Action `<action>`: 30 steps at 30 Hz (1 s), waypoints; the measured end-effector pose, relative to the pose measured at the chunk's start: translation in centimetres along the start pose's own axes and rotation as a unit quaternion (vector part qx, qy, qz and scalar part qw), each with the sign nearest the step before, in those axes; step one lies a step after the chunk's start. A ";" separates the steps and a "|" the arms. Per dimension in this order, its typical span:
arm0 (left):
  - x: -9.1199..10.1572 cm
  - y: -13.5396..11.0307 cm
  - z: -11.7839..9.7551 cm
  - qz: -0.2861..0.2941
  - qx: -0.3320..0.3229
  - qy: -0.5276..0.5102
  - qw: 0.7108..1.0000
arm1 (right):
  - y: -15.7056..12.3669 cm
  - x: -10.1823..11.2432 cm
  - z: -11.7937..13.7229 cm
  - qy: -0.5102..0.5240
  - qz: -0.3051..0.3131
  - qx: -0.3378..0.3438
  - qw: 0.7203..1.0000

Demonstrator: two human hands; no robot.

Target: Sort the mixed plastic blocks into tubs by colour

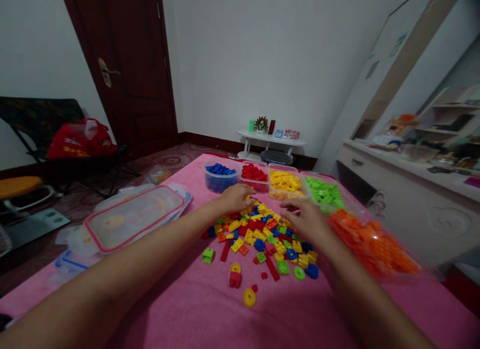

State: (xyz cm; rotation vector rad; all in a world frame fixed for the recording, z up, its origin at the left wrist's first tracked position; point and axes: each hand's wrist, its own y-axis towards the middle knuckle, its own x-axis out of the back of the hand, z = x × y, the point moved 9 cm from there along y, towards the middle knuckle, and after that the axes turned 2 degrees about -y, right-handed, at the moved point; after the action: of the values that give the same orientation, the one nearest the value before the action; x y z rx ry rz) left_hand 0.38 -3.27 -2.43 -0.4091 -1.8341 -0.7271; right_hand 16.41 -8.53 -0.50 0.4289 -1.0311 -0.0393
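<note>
A loose pile of mixed toy building bricks [258, 229] in yellow, red, blue, green and orange lies on the pink cloth. At the pile's far left edge is my left hand [237, 197], its fingers curled inward; a speck of yellow shows by the fingertips, but what they hold is unclear. My right hand [303, 218] hovers over the pile's right side, thumb and fingers apart, with nothing seen in it. Closer to me lie a yellow ring-shaped piece [249, 297], a red brick [235, 279] and a green brick [208, 255].
Behind the pile stand tubs of blue bricks [221, 169], red bricks [255, 172], yellow bricks [285, 181] and green bricks [324, 191]. A tub of orange bricks [375, 239] sits at right, beside my right forearm. Stacked clear lids [135, 216] lie at left.
</note>
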 end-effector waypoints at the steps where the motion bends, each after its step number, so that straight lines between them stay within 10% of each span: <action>1: -0.7 -0.1 -0.3 0.024 -0.005 -0.001 1.000 | -0.1 -0.6 -0.3 -0.002 0.005 0.006 1.000; 10: -1.3 -0.9 -2.2 0.177 0.016 -0.043 0.983 | -1.0 -4.8 0.3 0.044 0.133 0.069 0.988; 20: 0.1 -1.7 -3.3 0.046 0.009 -0.079 0.996 | -0.9 -2.7 0.8 -0.044 0.137 0.016 0.990; 30: -1.5 -2.2 -3.2 0.121 0.009 -0.154 0.981 | -1.4 -4.0 4.2 0.001 0.100 0.093 0.991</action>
State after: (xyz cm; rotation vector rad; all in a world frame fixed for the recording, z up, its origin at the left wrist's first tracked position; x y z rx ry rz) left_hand 1.90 -6.91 -3.66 -0.7533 -2.0294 -0.4992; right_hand 11.03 -10.24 -2.40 0.4919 -1.0747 0.2377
